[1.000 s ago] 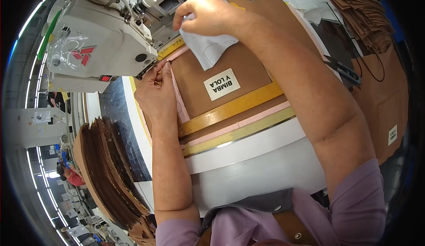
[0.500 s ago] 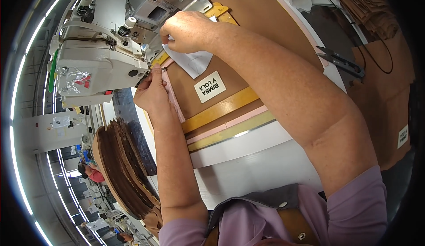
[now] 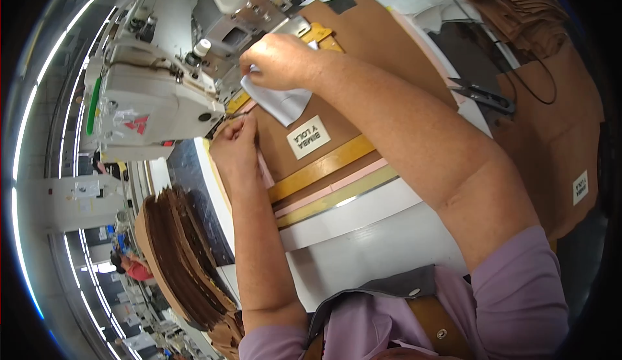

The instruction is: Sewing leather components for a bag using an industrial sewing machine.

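My right hand (image 3: pixel 280 63) is closed over a white cloth (image 3: pixel 285 106), which hangs from under the fingers onto a brown panel (image 3: pixel 350 110). Close to the needle end of a white sewing machine (image 3: pixel 139 104), my left hand (image 3: pixel 234 145) has its fingers curled together. A small dark metal tip shows by its fingertips; what they pinch, if anything, is hidden. The panel bears a cream label (image 3: pixel 308 137) and lies in a template with a yellow bar (image 3: pixel 324 167) and pink strips (image 3: pixel 337 186). My right forearm covers part of the panel.
Thread snips (image 3: pixel 486 96) lie to the right, with a thin black cord (image 3: pixel 547 101) beside them. Brown pieces are piled at the far right (image 3: pixel 512 10). A thick stack of brown panels (image 3: pixel 175 250) stands left of my left forearm. Other people work in the left background.
My left hand has drawn back slightly from the needle area, its fingers curling in. My right hand stays over the white cloth. The whole view has shifted a little.
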Action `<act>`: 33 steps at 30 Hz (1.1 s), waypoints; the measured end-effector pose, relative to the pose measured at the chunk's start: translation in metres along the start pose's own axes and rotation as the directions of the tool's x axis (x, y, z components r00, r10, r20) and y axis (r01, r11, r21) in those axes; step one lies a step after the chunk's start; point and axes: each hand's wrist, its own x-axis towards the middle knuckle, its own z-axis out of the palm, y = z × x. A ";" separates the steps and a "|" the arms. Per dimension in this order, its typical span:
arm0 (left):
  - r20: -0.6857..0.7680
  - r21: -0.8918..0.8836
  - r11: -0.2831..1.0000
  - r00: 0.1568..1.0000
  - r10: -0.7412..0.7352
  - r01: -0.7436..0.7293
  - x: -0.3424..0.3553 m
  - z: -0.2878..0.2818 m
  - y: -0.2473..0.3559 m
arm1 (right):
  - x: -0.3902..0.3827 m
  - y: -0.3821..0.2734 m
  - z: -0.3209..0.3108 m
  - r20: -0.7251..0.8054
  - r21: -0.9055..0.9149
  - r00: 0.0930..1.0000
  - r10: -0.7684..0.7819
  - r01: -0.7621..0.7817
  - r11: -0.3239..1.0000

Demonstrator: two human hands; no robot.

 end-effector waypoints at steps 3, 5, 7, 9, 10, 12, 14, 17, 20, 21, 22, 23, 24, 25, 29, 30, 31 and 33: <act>0.109 0.161 0.985 0.993 0.050 -0.067 -0.021 -0.018 0.005 | 0.003 0.002 0.002 -0.057 -0.013 0.998 -0.024 0.023 1.000; 0.147 0.224 0.974 0.989 -0.010 -0.023 -0.043 -0.023 0.014 | -0.003 0.010 0.001 -0.103 -0.037 0.994 -0.036 0.032 0.999; 0.187 0.173 0.985 0.982 -0.040 0.007 -0.069 -0.040 0.032 | -0.002 0.007 -0.008 -0.093 -0.047 0.996 -0.018 0.013 0.999; 0.246 -0.018 0.996 0.966 -0.081 0.089 -0.088 -0.061 0.023 | 0.001 0.005 -0.012 -0.171 0.059 0.985 0.016 -0.006 0.998; 0.255 -0.032 0.996 0.965 -0.068 0.078 -0.096 -0.069 0.018 | 0.002 0.001 -0.020 -0.237 0.102 0.969 0.063 -0.040 0.994; 0.229 -0.153 0.978 0.967 -0.107 0.145 -0.110 -0.082 0.007 | 0.004 -0.003 -0.047 -0.228 0.197 0.958 0.174 -0.130 0.972; 0.243 -0.193 0.979 0.970 -0.020 0.068 -0.116 -0.092 -0.004 | 0.011 0.022 -0.062 -0.391 0.342 0.885 0.253 -0.115 0.933; 0.256 -0.241 0.969 0.966 0.014 0.049 -0.123 -0.104 0.001 | 0.012 0.067 -0.095 -0.569 0.534 0.677 0.468 -0.128 0.835; 0.290 -0.253 0.961 0.957 -0.033 0.110 -0.128 -0.116 0.000 | -0.004 0.102 -0.146 -0.735 0.305 0.553 0.393 -0.247 0.920; 0.290 -0.244 0.963 0.956 -0.041 0.115 -0.128 -0.121 -0.004 | -0.007 0.105 -0.160 -0.746 0.198 0.555 0.368 -0.343 0.918; 0.294 -0.236 0.964 0.955 -0.048 0.121 -0.128 -0.123 -0.008 | -0.009 0.109 -0.172 -0.747 0.192 0.557 0.363 -0.343 0.920; 0.295 -0.241 0.963 0.954 -0.048 0.123 -0.128 -0.123 -0.010 | -0.010 0.113 -0.182 -0.753 0.045 0.588 0.295 -0.401 0.915; 0.285 -0.254 0.961 0.958 -0.037 0.113 -0.129 -0.123 -0.012 | -0.013 0.117 -0.188 -0.749 -0.102 0.622 0.228 -0.449 0.888; 0.273 -0.265 0.959 0.962 -0.027 0.102 -0.130 -0.124 -0.014 | -0.017 0.120 -0.192 -0.747 -0.107 0.625 0.226 -0.448 0.887; 0.246 -0.233 0.963 0.967 -0.074 0.133 -0.130 -0.127 -0.009 | -0.034 0.121 -0.180 -0.484 -0.364 0.807 0.338 -0.537 0.761; 0.291 -0.124 0.983 0.952 -0.095 0.136 -0.133 -0.129 0.001 | -0.040 0.115 -0.172 -0.523 -0.476 0.791 0.318 -0.580 0.661; 0.328 -0.016 0.991 0.937 -0.120 0.133 -0.136 -0.129 0.009 | -0.045 0.113 -0.165 -0.557 -0.574 0.780 0.285 -0.609 0.547; 0.319 -0.012 0.998 0.946 -0.058 0.066 -0.139 -0.123 0.010 | -0.056 0.105 -0.156 -0.584 -0.610 0.801 0.129 -0.538 0.582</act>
